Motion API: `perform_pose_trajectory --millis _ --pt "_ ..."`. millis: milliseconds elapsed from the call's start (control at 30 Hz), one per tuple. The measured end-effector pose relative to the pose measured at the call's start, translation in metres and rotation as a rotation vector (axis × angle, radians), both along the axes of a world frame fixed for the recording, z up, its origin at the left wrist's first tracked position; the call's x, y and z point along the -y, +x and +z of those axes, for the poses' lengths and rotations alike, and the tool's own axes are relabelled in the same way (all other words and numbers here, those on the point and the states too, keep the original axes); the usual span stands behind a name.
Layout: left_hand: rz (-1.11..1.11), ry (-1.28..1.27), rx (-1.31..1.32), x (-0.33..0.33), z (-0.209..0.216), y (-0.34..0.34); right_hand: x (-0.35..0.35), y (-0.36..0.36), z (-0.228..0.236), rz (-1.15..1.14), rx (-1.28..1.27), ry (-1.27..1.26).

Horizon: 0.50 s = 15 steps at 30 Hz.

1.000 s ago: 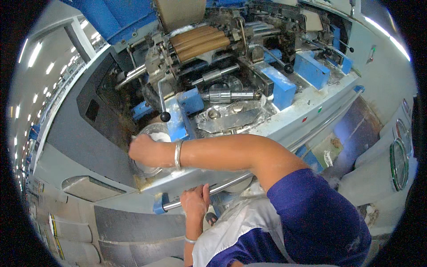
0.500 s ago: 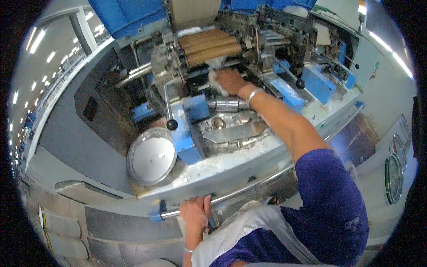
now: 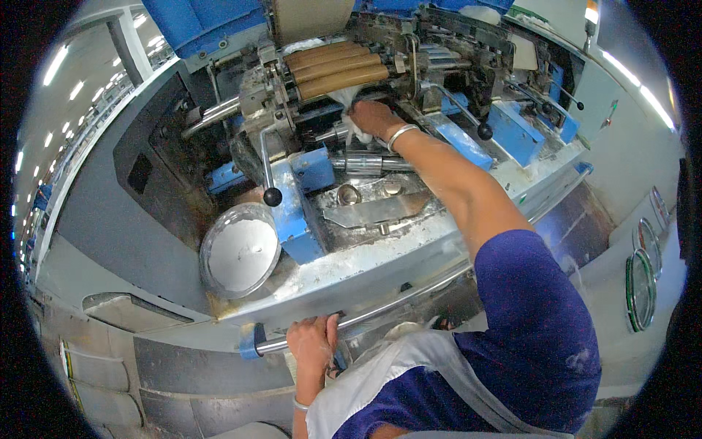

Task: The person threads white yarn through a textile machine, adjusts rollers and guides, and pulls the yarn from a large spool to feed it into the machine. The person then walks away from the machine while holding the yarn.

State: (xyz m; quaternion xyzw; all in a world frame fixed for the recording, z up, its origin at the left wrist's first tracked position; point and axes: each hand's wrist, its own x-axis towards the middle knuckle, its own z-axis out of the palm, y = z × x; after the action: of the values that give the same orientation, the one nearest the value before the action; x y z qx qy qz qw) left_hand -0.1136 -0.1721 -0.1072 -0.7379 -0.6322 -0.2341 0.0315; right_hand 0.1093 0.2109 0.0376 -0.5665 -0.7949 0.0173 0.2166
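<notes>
My right hand (image 3: 374, 119) reaches into the machine, its fingers closed round a wad of soft white fibre (image 3: 356, 133). A thin, wispy stretch of the same white stuff runs up to the underside of the brown rollers (image 3: 338, 71). Just below this hand lies a shiny metal roller (image 3: 369, 162). My left hand (image 3: 313, 341) is wrapped round the metal rail (image 3: 380, 311) along the machine's front, near its left end.
A round basin (image 3: 207, 257) of white powder stands on the front ledge at left. Black-knobbed levers (image 3: 272, 196) stick up beside blue brackets (image 3: 300, 238). A flat metal plate (image 3: 376, 211) lies below the rollers. Round green-rimmed frames (image 3: 640, 290) are at far right.
My right hand has drawn slightly down from the rollers, and the white fibre between them looks more stretched. My left hand keeps its hold on the rail. The whole view has shifted a little.
</notes>
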Motion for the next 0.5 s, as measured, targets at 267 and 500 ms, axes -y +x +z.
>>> perform_pose_trajectory --millis 267,500 --pt "-0.001 -0.06 -0.036 0.0 0.003 0.002 0.081 -0.016 -0.037 0.221 0.127 0.406" --pt "0.004 -0.036 -0.043 0.001 0.004 0.003 0.001 0.024 -0.008 -0.041 0.212 0.263"
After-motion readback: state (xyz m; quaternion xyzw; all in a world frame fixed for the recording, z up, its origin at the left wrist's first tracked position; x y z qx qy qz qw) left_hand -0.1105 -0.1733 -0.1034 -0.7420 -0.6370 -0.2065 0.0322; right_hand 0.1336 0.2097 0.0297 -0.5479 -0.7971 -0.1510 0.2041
